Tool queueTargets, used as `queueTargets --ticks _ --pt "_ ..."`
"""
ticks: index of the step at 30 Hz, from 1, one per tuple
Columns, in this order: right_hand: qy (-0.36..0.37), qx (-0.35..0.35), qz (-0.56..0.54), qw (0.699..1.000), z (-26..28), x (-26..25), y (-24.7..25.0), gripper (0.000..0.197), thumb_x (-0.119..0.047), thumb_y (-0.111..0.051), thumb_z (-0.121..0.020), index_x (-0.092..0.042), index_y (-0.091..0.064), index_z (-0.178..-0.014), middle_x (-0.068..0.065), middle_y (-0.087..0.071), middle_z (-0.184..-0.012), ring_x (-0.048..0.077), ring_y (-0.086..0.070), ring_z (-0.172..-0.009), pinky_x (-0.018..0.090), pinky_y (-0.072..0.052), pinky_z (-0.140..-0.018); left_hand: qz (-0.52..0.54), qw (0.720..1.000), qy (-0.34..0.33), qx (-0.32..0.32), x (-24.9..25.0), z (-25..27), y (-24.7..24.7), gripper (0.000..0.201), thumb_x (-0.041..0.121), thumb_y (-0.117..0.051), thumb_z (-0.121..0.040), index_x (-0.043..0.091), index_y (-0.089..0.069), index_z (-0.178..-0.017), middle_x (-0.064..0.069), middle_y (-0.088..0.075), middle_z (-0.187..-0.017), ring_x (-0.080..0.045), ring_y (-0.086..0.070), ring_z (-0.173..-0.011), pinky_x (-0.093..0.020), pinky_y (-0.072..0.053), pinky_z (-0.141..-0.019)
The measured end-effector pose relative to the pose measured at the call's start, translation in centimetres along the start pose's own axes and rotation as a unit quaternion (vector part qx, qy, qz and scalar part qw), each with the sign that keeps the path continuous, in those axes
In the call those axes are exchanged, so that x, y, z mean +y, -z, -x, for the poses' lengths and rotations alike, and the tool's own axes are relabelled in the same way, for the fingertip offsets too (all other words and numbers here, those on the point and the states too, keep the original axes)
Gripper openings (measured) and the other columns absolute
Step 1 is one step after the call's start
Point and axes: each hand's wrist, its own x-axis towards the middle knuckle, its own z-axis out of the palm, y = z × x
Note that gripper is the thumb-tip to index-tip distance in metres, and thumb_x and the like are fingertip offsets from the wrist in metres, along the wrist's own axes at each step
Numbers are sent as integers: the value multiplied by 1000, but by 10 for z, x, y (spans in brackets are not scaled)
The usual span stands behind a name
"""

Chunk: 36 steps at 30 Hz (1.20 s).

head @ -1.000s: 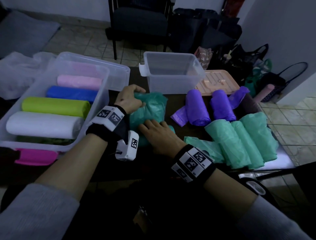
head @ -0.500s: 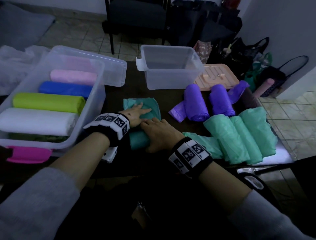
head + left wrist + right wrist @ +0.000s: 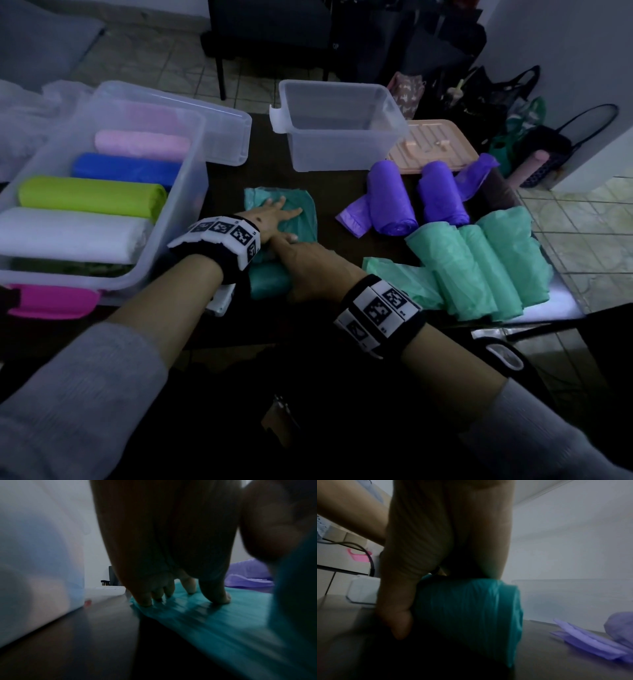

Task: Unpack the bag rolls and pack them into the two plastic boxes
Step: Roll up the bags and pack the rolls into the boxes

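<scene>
A teal bag roll (image 3: pixel 270 277) is being worked on the dark table (image 3: pixel 263 171), near its front edge, between the two clear plastic boxes. The left hand (image 3: pixel 270 219) is laid flat, fingers straight and spread, on the roll's loose sheet (image 3: pixel 294 205), which is stretched toward the back of the table; the left-wrist view shows the fingertips (image 3: pixel 221 599) pressed onto the plastic, apparently so that it lies smooth and taut. The right hand (image 3: pixel 308 263) is curled over the rolled part, with the thumb (image 3: pixel 399 622) seen on the near side of the roll in the right-wrist view, a hold that seems meant to stop the roll from turning or sliding while the sheet is flattened.

The large box (image 3: pixel 202 161) at the left edge is seen loaded with a pink (image 3: pixel 142 145), a blue (image 3: pixel 126 169), a lime (image 3: pixel 92 195) and a white roll (image 3: pixel 72 234) laid side by side, parallel, probably to save room. The small box (image 3: pixel 342 150) at the back of the table is seen without any roll inside, a peach lid (image 3: pixel 435 144) lying just beside it. Two purple rolls (image 3: pixel 416 200) and a row of mint green rolls (image 3: pixel 486 263) are lined up toward the right edge, within easy reach of the small box and not yet packed. By this showing the task is judged to be roughly half done.
</scene>
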Motion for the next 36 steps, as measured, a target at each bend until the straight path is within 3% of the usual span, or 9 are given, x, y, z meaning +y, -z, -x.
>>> queueTargets --ticks 7,13,17,19,22,24,28,33,36 --pt "18 54 43 997 2 7 -3 62 -30 -73 -76 -19 -49 -131 4 -42 -135 23 -39 -123 36 -34 -96 -9 1000 10 3 2 0 0 65 38 -40 -98 29 -1 -150 -7 13 -157 -28 9 -145 -45 -2 -117" --pt "10 93 -79 992 7 16 -5 60 -22 -84 -63 -10 -53 -112 6 -59 -112 23 -55 -103 28 -39 -80 25 1000 4 13 2 0 0 69 30 -47 -96 26 -4 -150 -9 9 -158 -29 6 -145 -43 -2 -118" --pt "-1 82 -101 992 1 20 2 59 -26 -86 -62 -11 -57 -111 1 -60 -108 18 -55 -98 19 -33 -73 105 989 -11 101 -1 6 0 72 33 -52 -94 19 -9 -151 -7 -7 -158 -23 -12 -145 -32 -13 -115" --pt "-3 60 -95 994 -5 21 8 59 -27 -85 -64 -9 -58 -114 3 -57 -112 17 -53 -102 16 -32 -75 111 984 11 138 0 11 2 70 32 -56 -92 18 -19 -149 -9 -10 -157 -25 -15 -144 -35 -16 -115" --pt "-13 18 -55 998 -14 24 18 64 -38 -80 -69 -12 -58 -123 9 -51 -123 23 -48 -115 27 -39 -96 141 967 45 205 3 27 8 43 26 -63 -88 18 -53 -129 -9 -43 -142 -25 -43 -128 -33 -33 -105" --pt "-13 0 -43 999 -17 27 22 64 -41 -76 -73 -13 -56 -128 8 -54 -126 23 -49 -118 26 -37 -98 178 957 47 223 6 42 11 28 20 -67 -85 14 -65 -113 -7 -61 -123 -20 -56 -112 -27 -40 -94" --pt "-15 9 -77 997 -23 35 26 62 -35 -74 -77 -13 -53 -131 8 -59 -126 20 -55 -115 17 -36 -84 202 957 45 203 6 65 7 22 13 -67 -85 11 -70 -107 -4 -69 -110 -15 -61 -105 -18 -40 -86" --pt "-30 10 -137 990 -30 43 23 46 -33 -66 -85 -10 -54 -124 9 -59 -121 21 -55 -111 29 -42 -95 203 968 23 148 2 72 -2 37 15 -60 -90 16 -58 -127 -3 -59 -129 -14 -53 -120 -17 -33 -95" --pt "-18 60 -161 985 -29 44 19 43 -28 -69 -84 -4 -53 -116 8 -57 -112 20 -54 -104 27 -41 -90 173 979 13 103 -2 70 -8 52 22 -64 -87 22 -48 -136 0 -49 -140 -16 -45 -128 -24 -32 -104"
